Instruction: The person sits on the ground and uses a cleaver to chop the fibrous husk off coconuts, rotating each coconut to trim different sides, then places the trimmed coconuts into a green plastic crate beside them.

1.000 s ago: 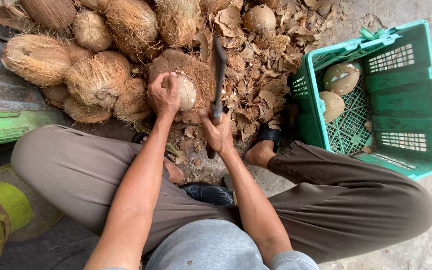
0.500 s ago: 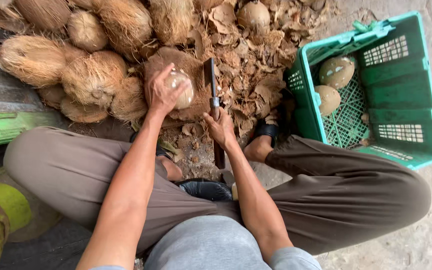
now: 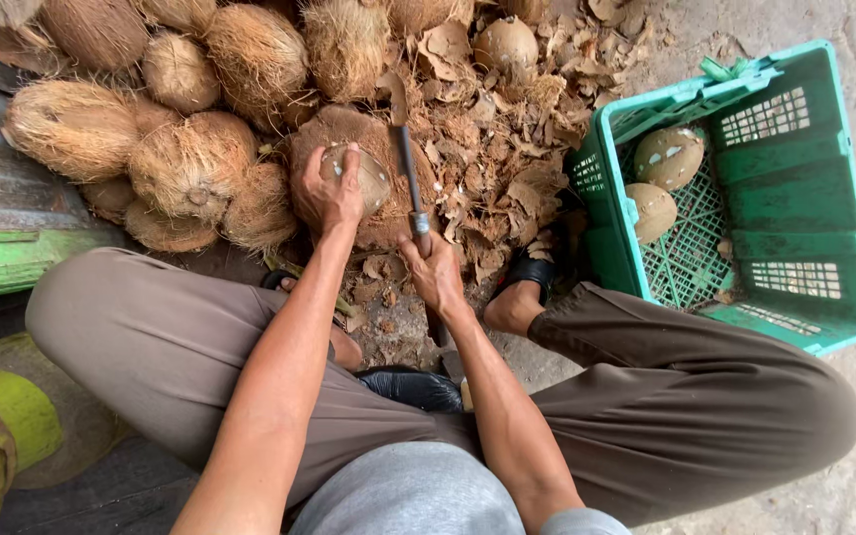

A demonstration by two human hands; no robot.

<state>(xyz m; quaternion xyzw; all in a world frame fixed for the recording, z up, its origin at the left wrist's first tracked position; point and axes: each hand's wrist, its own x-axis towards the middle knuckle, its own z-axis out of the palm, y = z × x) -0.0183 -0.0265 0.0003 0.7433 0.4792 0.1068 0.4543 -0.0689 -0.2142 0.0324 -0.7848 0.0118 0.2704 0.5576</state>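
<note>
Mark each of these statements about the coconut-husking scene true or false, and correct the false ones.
1. The left hand grips a coconut on the chopping block. True.
2. The right hand holds a hammer. False: it holds a knife with a long dark blade.
3. The green crate holds two peeled coconuts. True.
4. The crate sits on the person's left. False: it is on the right, beyond the right knee.
5. Fibrous husked coconuts are piled at the left of the block. True.
</note>
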